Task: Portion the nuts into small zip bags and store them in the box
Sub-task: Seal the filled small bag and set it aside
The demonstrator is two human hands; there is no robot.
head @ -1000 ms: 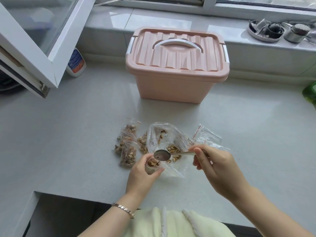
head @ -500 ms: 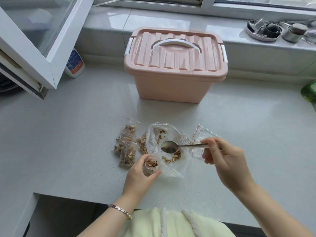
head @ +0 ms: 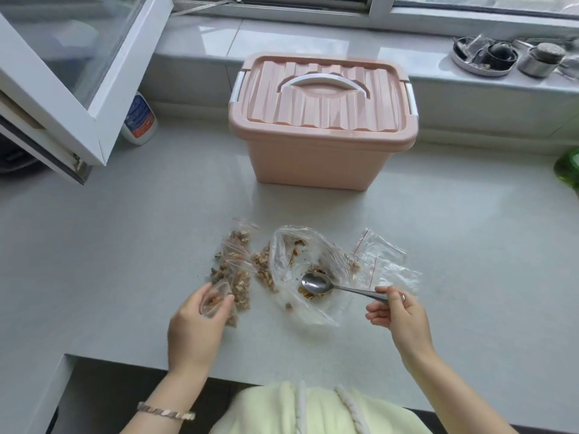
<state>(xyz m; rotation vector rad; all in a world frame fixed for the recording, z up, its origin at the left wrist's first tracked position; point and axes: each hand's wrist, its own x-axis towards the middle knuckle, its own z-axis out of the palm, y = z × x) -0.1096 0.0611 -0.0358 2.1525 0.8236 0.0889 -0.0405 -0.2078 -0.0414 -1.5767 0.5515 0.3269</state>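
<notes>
Leftward has gone the left hand point(head: 195, 321) gripping a small bag point(head: 216, 299); right hand point(head: 396, 314) grips spoon point(head: 316, 283) over grey counter point(head: 125, 261).

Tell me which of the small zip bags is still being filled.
The small zip bag held open in the left hand. The filled bags beside it and the empty bags on the right lie untouched on the counter.

Probably home kitchen: countertop point(head: 438, 245), windowsill cookware point(head: 482, 56).
</notes>
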